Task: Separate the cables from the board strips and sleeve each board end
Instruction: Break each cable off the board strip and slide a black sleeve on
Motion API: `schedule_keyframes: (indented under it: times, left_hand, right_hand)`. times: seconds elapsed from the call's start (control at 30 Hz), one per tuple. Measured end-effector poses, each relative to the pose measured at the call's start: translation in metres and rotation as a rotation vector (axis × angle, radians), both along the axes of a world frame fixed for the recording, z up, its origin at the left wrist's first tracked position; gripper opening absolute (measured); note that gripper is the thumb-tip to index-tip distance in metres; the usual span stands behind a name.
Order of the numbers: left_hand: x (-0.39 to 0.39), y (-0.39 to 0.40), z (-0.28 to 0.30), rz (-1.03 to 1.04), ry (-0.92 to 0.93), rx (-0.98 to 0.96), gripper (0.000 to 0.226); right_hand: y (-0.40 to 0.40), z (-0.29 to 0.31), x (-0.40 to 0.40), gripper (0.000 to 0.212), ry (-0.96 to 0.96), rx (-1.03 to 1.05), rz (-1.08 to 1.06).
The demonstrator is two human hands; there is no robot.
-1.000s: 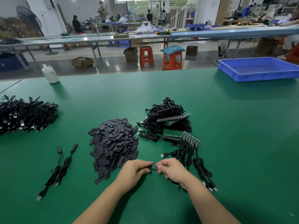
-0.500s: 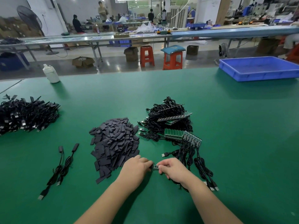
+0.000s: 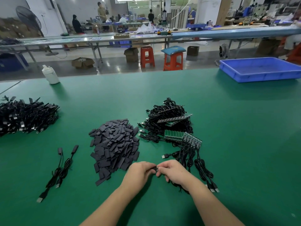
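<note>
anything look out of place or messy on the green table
Nothing stands out. The pile of dark flat sleeves is loose at its near edge, with a few strays on the green table mat, and two sleeved black cables lie apart from the big cable heap. Nothing looks damaged.

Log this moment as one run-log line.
left hand: pinching black sleeve | right hand: pinching small board end | step: sleeving | loose flat black sleeve pile: left of hands

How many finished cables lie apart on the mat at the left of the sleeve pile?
2: one cable on the left, the other cable beside it, their cords touching midway.
</note>
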State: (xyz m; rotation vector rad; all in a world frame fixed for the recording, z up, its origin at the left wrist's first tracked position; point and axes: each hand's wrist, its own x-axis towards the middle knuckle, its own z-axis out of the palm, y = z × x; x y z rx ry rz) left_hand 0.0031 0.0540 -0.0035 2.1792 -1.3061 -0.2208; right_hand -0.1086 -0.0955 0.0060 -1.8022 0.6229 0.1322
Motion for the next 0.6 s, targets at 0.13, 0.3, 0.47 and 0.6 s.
schedule_keyframes:
  times: [0.13,0.3,0.47,0.6]
  left_hand:
    - [-0.003,-0.0009,0.0013,-0.003,0.022,0.016,0.017]
    - [-0.0062,-0.0033,0.0013,-0.028,0.019,0.051,0.02]
    - [-0.0078,-0.0035,0.0001,-0.017,0.053,-0.006,0.02]
    - [-0.0096,-0.0038,-0.0007,-0.014,0.089,-0.021,0.022]
  right_hand:
    - [-0.001,-0.0009,-0.0006,0.023,0.009,0.001,0.006]
    - [-0.0009,-0.0054,-0.0001,0.023,0.027,-0.065,0.026]
    - [-0.0009,-0.0042,0.001,0.028,0.02,-0.012,0.034]
    - [-0.0014,-0.0045,0.0018,0.03,0.027,-0.019,0.036]
